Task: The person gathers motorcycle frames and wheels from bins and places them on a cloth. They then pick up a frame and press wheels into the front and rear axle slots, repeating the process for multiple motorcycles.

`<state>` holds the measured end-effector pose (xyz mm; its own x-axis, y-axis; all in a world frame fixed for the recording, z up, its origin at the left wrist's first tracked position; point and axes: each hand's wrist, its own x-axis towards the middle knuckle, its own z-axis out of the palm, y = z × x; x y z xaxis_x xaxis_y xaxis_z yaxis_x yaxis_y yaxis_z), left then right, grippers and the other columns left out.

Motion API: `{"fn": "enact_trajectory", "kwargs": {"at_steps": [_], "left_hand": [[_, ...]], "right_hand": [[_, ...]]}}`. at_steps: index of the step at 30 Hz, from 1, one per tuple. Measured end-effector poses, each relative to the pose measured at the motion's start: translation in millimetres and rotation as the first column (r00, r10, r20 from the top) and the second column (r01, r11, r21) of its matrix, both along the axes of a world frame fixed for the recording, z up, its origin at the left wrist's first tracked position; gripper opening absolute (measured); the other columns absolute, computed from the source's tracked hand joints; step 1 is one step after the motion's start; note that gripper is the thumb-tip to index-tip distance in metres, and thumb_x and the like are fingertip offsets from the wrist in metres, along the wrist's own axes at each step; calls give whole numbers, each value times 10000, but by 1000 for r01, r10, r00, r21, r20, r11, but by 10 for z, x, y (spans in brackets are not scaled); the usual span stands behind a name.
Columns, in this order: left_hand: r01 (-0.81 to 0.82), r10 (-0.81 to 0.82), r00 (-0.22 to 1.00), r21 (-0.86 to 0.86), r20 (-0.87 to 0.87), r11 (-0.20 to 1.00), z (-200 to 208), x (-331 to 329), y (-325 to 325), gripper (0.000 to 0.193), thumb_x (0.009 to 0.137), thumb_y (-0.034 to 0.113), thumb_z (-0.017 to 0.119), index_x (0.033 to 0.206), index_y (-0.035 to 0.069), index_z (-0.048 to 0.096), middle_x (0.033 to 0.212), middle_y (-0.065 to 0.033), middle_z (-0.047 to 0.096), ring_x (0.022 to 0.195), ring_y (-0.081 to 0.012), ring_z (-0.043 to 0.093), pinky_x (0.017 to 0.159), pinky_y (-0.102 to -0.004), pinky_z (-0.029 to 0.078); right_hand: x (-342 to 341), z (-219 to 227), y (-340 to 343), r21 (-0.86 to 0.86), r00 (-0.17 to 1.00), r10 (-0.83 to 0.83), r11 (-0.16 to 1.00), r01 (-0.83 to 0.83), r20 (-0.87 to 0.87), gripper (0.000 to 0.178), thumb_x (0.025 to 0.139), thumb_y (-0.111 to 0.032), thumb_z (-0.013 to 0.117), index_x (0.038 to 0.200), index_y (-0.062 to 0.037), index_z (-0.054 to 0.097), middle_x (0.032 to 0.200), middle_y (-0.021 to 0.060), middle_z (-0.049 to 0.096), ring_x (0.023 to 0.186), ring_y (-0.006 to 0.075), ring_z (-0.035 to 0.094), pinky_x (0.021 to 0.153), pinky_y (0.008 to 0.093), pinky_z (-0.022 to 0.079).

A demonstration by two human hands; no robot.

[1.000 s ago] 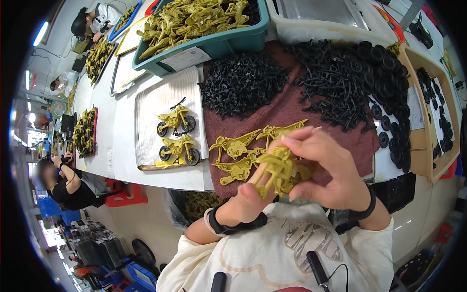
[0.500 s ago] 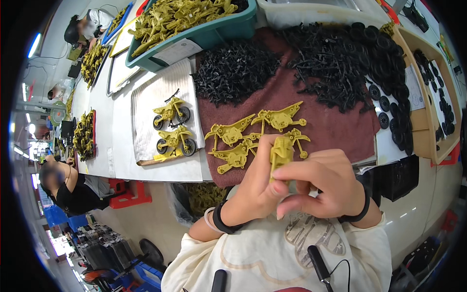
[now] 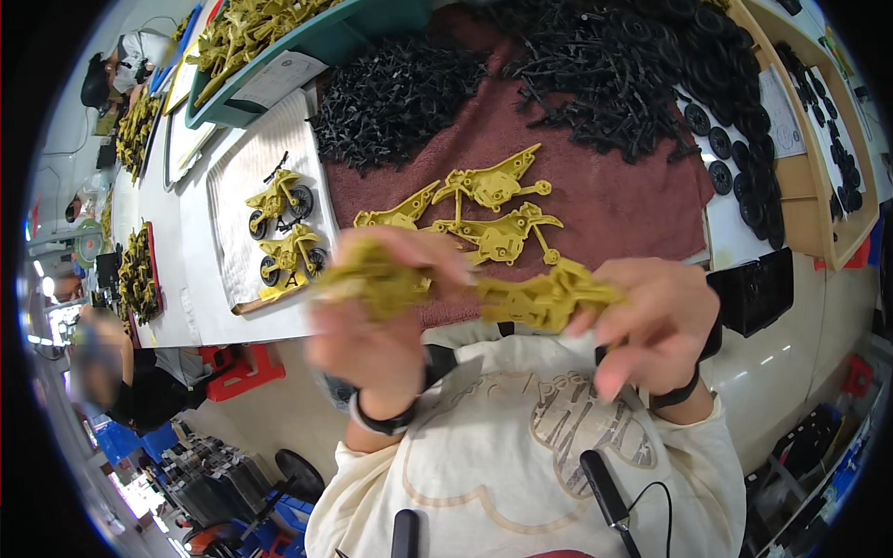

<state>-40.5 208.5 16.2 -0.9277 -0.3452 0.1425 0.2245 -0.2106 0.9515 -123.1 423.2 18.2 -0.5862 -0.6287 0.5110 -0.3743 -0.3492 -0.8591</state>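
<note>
My left hand (image 3: pixel 377 339) is closed around a yellow toy motorcycle body (image 3: pixel 377 277), both smeared by motion. Pinched in the fingers of my right hand (image 3: pixel 665 312) is a second yellow motorcycle body (image 3: pixel 539 302), its left end reaching toward the left hand. Whether the two pieces touch is too blurred to tell. Just beyond my hands, more yellow motorcycle bodies (image 3: pixel 493 186) lie on a maroon cloth (image 3: pixel 619 209); the left one is partly covered by my left hand. Two yellow motorcycles with black wheels (image 3: pixel 277 200) rest on a white towel-covered board (image 3: pixel 233 181) at left.
Heaps of small black parts (image 3: pixel 400 102) cover the cloth's far side. Black wheels (image 3: pixel 721 144) spread along the right, beside a tan wooden tray (image 3: pixel 809 232). A teal bin (image 3: pixel 339 42) of yellow parts stands at the far left. Another person (image 3: pixel 153 381) sits at the left.
My hands have moved apart, the left one going left. A yellow body from the cloth's near left is now in my left hand; the right hand keeps the earlier one. The view has shifted.
</note>
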Motion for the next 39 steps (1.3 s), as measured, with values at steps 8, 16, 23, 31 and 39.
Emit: {"fn": "enact_trajectory", "kwargs": {"at_steps": [8,16,23,31,39], "left_hand": [[27,1,992,224,-124,974,-57,117,-255,471,872,382,452,1190,35,471,1127,-149,501,1262,-329,464,992,-472,440],[-16,60,987,286,-147,958,-167,70,-173,339,905,151,501,1227,46,473,1301,-179,455,1440,-362,314,1177,-506,274],[217,-135,948,274,-288,937,-290,-23,19,231,908,74,541,1136,95,563,1461,-255,444,1446,-409,323,1194,-551,216],[272,-297,954,-542,43,795,-46,-111,128,520,831,3,666,1342,59,587,1545,-215,345,1390,-410,412,1135,-498,341],[334,171,924,-939,343,79,-288,-82,40,717,930,449,591,1544,158,360,1608,-143,290,1473,-362,272,1202,-512,205]], "right_hand": [[-154,-165,432,333,644,-594,804,493,481,159,932,-7,635,1073,15,564,859,80,670,688,110,637,627,214,519],[-129,-371,403,595,654,-703,408,693,-280,76,856,5,700,909,-14,649,923,72,613,663,101,529,579,252,417],[2,-113,236,508,790,-606,653,562,-95,292,843,-10,716,1120,-22,627,1077,90,622,874,147,614,807,291,495],[-57,-132,-38,107,836,-183,983,149,517,263,921,-15,678,1172,0,598,1093,71,656,973,123,644,873,257,525],[-666,3,206,462,780,-554,795,393,290,215,893,-33,706,1079,0,603,938,47,660,847,82,630,729,215,495]]}}
